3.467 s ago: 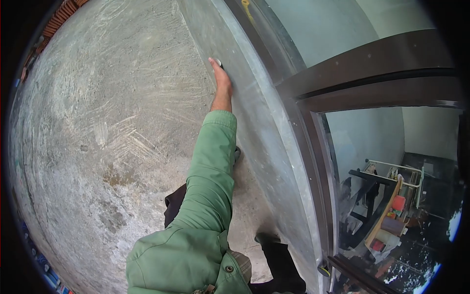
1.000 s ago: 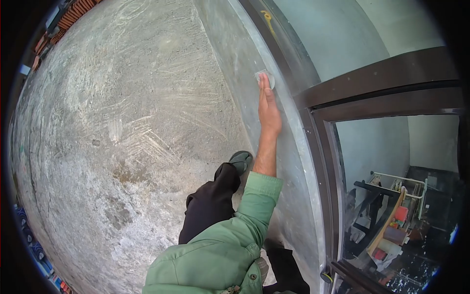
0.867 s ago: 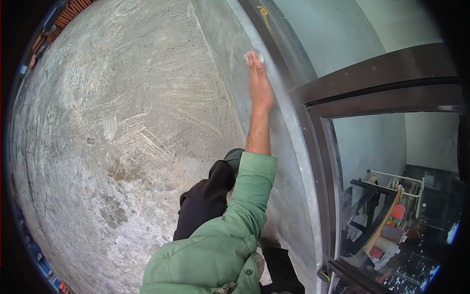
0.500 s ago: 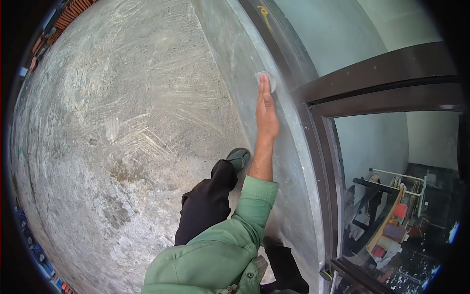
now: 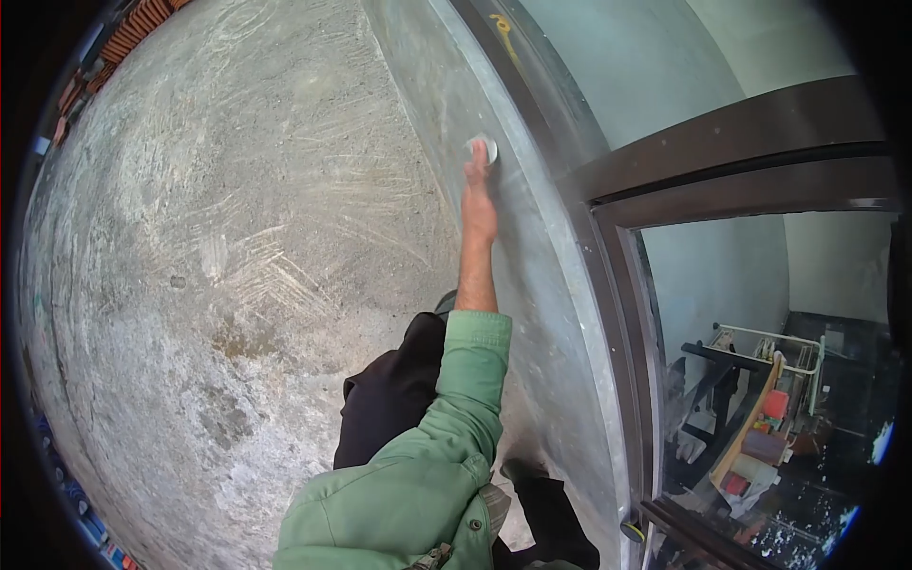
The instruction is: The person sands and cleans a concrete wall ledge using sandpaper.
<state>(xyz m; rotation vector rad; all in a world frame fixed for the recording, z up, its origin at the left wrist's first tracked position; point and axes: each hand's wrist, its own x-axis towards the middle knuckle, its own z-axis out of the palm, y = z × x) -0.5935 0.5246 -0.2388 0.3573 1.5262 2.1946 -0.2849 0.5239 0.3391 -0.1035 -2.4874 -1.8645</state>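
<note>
My left hand (image 5: pixel 478 195) reaches forward along the smooth grey cement curb (image 5: pixel 546 285), its sleeve green. Under its fingertips is a small pale, thin piece (image 5: pixel 488 149), like a folded sheet or pad, held against the curb's face. Its exact kind I cannot make out, and the fingers cover part of it. The palm side is turned toward the curb, and the fingers are slightly blurred. My right hand is out of view.
Rough, scratched concrete floor (image 5: pixel 275 171) spreads to the left. A dark brown door frame (image 5: pixel 632 313) rises along the curb on the right. Behind its glass are a white metal rack (image 5: pixel 807 356) and red containers (image 5: pixel 775 405). Stacked orange-brown tiles (image 5: pixel 138 33) lie at top left.
My left hand has moved left and lower across the curb's face, away from the door frame, with the pale piece still under its fingers. The view has shifted slightly.
</note>
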